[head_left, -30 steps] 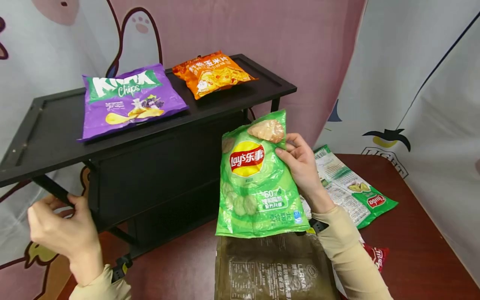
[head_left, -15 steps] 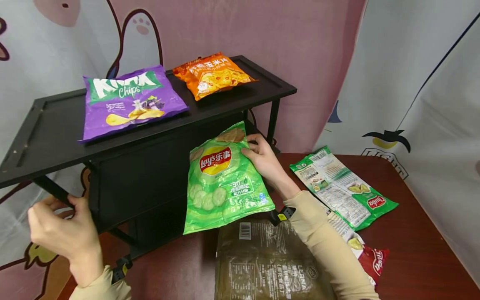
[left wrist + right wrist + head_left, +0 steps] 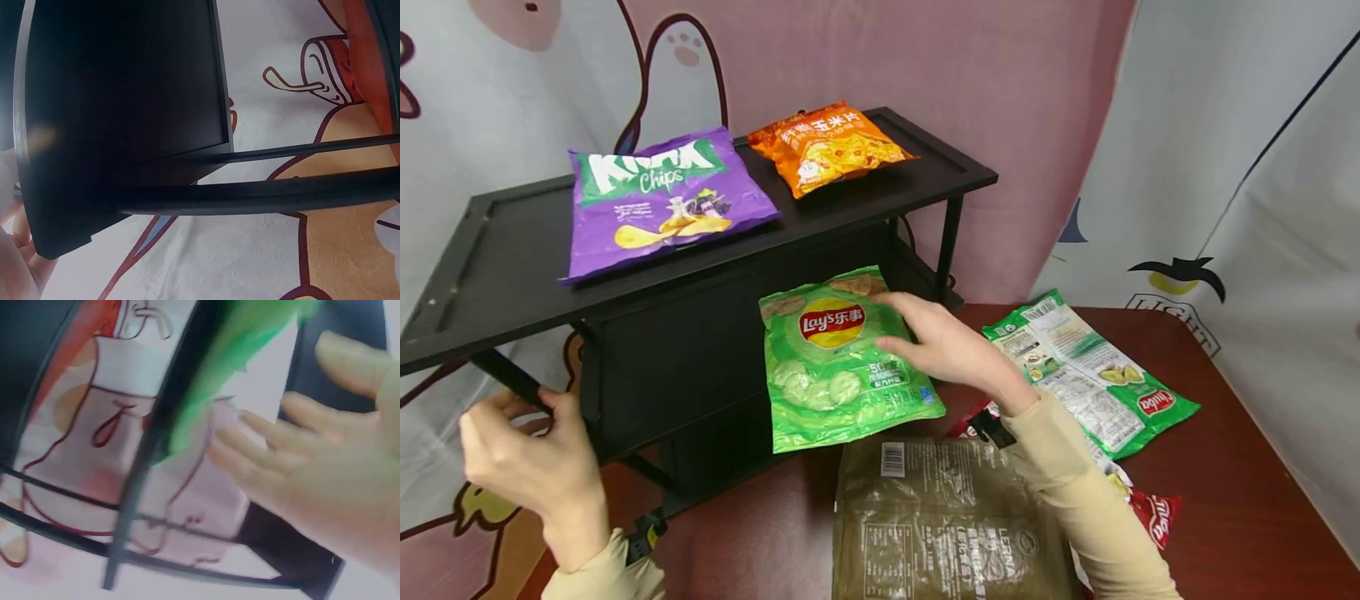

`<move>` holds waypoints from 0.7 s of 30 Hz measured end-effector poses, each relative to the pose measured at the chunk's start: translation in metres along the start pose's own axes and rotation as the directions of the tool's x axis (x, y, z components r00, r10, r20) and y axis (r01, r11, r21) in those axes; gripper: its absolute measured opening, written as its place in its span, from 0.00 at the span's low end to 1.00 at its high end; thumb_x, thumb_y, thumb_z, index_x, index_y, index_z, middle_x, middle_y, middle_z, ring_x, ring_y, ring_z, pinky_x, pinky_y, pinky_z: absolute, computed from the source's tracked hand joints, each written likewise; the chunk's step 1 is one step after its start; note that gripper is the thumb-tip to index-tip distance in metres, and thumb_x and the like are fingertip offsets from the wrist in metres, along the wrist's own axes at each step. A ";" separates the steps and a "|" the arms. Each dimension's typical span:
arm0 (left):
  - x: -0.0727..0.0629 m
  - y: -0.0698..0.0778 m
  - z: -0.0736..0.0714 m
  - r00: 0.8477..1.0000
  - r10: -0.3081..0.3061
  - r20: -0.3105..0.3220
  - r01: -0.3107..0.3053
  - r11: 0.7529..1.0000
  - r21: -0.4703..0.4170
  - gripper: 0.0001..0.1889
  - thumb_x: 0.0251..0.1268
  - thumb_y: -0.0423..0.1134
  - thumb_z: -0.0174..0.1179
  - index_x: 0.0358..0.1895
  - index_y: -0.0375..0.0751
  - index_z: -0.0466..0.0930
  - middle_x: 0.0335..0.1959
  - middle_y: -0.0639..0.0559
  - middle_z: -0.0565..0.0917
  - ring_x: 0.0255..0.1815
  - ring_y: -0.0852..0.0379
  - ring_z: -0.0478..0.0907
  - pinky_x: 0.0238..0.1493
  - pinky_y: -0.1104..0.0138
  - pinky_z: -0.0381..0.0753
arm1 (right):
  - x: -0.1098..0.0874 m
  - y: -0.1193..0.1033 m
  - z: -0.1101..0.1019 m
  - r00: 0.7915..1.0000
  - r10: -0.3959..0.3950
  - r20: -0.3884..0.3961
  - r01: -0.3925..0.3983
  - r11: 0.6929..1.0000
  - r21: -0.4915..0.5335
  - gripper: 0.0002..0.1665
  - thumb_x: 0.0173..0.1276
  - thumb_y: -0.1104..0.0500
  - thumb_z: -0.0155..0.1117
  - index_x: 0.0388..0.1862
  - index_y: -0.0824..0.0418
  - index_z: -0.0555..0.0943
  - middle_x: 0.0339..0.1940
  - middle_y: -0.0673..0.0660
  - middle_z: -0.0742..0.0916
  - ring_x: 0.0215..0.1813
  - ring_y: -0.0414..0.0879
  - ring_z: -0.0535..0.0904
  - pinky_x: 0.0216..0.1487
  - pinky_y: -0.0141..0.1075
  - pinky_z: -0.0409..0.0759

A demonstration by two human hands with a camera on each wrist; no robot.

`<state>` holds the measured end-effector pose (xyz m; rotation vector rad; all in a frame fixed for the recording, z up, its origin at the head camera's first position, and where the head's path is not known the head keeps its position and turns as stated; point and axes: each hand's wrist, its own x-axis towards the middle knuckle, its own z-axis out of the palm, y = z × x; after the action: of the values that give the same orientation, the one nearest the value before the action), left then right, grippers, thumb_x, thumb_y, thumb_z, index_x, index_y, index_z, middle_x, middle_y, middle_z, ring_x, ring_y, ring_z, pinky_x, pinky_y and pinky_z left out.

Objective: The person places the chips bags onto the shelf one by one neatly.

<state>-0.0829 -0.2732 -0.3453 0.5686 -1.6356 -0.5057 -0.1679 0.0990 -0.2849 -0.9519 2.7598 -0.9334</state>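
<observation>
On the lower tier of a black shelf rack (image 3: 523, 242) lies a green bag of Lay's chips (image 3: 842, 367), its front edge over the tier's edge. My right hand (image 3: 947, 346) is at the bag's right side, thumb and fingers spread; in the right wrist view the fingers of the right hand (image 3: 306, 450) look straight, with the blurred green bag (image 3: 231, 350) apart from them. At the rack's left end my left hand (image 3: 538, 467) grips a black post (image 3: 508, 379). Only part of the left hand (image 3: 25, 269) shows in the left wrist view.
A purple bag of chips (image 3: 662, 204) and an orange snack bag (image 3: 831, 150) lie on the top tier. On the brown table (image 3: 1240, 467) are a brown bag (image 3: 940, 517), a green-and-white Chuba bag (image 3: 1093, 375) and a red Chuba bag (image 3: 1153, 517) partly under the right arm.
The Lay's bag moved left and down onto the lower tier. My right hand let go of it and its fingers spread. The left hand stayed on the post.
</observation>
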 end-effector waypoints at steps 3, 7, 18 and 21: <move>0.000 -0.001 0.000 1.000 -0.002 -0.002 0.002 1.000 0.003 0.13 0.54 0.35 0.56 0.34 0.23 0.76 0.28 0.85 0.57 0.34 0.34 0.74 0.38 0.59 0.65 | -0.021 -0.015 0.008 0.989 -0.124 0.081 0.132 0.987 -0.096 0.41 0.64 0.44 0.61 0.72 0.57 0.62 0.71 0.55 0.69 0.74 0.50 0.63 0.69 0.48 0.66; -0.001 -0.001 0.001 1.000 -0.003 -0.005 0.003 1.000 0.009 0.13 0.54 0.35 0.56 0.34 0.24 0.76 0.28 0.84 0.56 0.34 0.34 0.74 0.38 0.62 0.64 | -0.034 -0.023 0.028 0.971 -0.205 0.120 0.232 0.926 -0.296 0.49 0.55 0.35 0.66 0.71 0.53 0.63 0.72 0.58 0.67 0.74 0.58 0.61 0.69 0.52 0.65; -0.002 0.000 0.001 1.000 0.009 -0.005 -0.009 1.000 0.007 0.13 0.55 0.35 0.56 0.34 0.24 0.77 0.28 0.83 0.56 0.34 0.34 0.74 0.38 0.68 0.62 | -0.009 -0.014 0.063 0.914 -0.404 0.031 0.370 0.802 -0.468 0.32 0.58 0.56 0.66 0.63 0.53 0.72 0.66 0.60 0.75 0.67 0.58 0.71 0.68 0.46 0.67; -0.001 0.001 0.001 1.000 0.010 -0.009 -0.010 1.000 0.008 0.13 0.55 0.35 0.55 0.35 0.24 0.77 0.29 0.83 0.56 0.34 0.34 0.74 0.39 0.70 0.63 | 0.000 -0.019 0.066 0.910 -0.408 0.073 0.391 0.786 -0.478 0.32 0.60 0.56 0.64 0.65 0.52 0.71 0.68 0.59 0.73 0.69 0.57 0.69 0.70 0.45 0.65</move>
<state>-0.0838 -0.2723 -0.3456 0.5674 -1.6322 -0.4883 -0.1407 0.0529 -0.3277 -1.6633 2.9359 -0.2619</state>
